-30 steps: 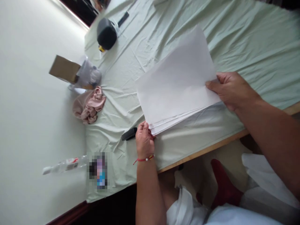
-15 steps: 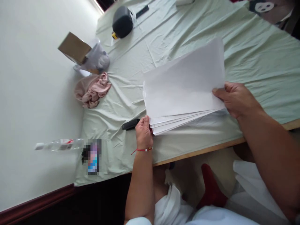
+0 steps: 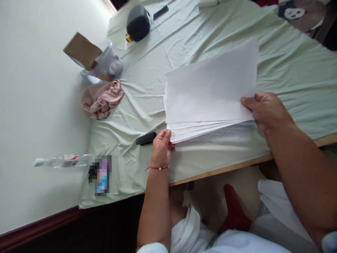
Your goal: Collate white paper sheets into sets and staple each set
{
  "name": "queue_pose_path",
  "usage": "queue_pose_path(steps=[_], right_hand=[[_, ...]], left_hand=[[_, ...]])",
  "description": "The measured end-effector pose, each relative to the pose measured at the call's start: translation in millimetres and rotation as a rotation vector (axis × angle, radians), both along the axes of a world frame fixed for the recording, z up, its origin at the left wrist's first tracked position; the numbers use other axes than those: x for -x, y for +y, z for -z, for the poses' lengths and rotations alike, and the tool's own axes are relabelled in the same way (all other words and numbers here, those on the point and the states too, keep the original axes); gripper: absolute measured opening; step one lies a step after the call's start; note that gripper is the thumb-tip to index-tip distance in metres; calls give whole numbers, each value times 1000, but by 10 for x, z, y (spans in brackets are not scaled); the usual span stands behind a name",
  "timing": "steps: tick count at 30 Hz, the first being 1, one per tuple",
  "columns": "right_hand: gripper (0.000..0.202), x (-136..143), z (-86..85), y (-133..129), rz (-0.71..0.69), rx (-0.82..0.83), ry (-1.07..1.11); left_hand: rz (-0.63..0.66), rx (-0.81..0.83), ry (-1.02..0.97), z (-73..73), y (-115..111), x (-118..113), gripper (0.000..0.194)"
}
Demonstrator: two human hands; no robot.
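Observation:
Several white sheets of paper (image 3: 210, 88) are held in a slightly fanned stack above the green cloth, their lower edges stepped apart. My left hand (image 3: 162, 147), with a red string bracelet at the wrist, pinches the lower left corner. On the right edge, my right hand (image 3: 265, 110) grips the sheets with the thumb on top and the fingers hidden underneath. A black stapler-like object (image 3: 145, 139) lies on the cloth just left of my left hand, partly covered by it.
The table's green cloth (image 3: 147, 102) is wrinkled. Along the wall stand a clear bottle (image 3: 65, 161), a pixelated item (image 3: 102, 175), a pink cloth (image 3: 107, 100), a plastic bag (image 3: 113, 65) and a brown box (image 3: 83, 51). A black case (image 3: 137, 24) lies farther back.
The sheets have shifted slightly up and to the right in view, and the fan at their lower left has changed a little. Both hands keep their hold.

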State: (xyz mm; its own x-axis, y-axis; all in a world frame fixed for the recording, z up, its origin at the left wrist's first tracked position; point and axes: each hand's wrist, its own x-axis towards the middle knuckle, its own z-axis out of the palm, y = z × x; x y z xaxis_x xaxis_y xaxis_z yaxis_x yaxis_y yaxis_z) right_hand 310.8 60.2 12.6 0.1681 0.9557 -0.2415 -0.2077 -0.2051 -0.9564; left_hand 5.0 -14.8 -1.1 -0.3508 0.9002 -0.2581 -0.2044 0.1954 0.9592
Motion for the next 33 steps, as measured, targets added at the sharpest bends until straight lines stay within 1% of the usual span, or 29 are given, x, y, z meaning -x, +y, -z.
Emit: queue_pose_path(steps=[2,5,11,14,17,19,21,24,27,33], right_hand=[[12,0,-7,5,14,-14,9],[12,10,-12,8,17,-12,33],[12,19,5,9,0,-13,27],[12,11,16,10,-12,-25,51],[11,-1,15,2,-31,-46,68],[10,-14,15,-12,-71,-61,69],[10,-28,18,-32,-136,-86,64],[11,-45,26,-62,-232,-135,50],[15,-51,25,-79,-263,-193,50],[20,-62,-30,-108,-245,-339,38]], left_hand=[[42,18,16,-27,-8,6,54],[21,38,51,-27,-7,22,59],[15,23,39,13,-7,32,59],[2,18,-3,23,-2,45,54],[-31,4,-97,16,19,81,51],[-16,4,-155,3,35,112,53],[-3,-3,-165,-13,44,137,56],[-42,-41,-105,-32,45,163,50],[-48,-84,-29,-58,37,199,47],[-87,-358,136,-143,-6,296,38]])
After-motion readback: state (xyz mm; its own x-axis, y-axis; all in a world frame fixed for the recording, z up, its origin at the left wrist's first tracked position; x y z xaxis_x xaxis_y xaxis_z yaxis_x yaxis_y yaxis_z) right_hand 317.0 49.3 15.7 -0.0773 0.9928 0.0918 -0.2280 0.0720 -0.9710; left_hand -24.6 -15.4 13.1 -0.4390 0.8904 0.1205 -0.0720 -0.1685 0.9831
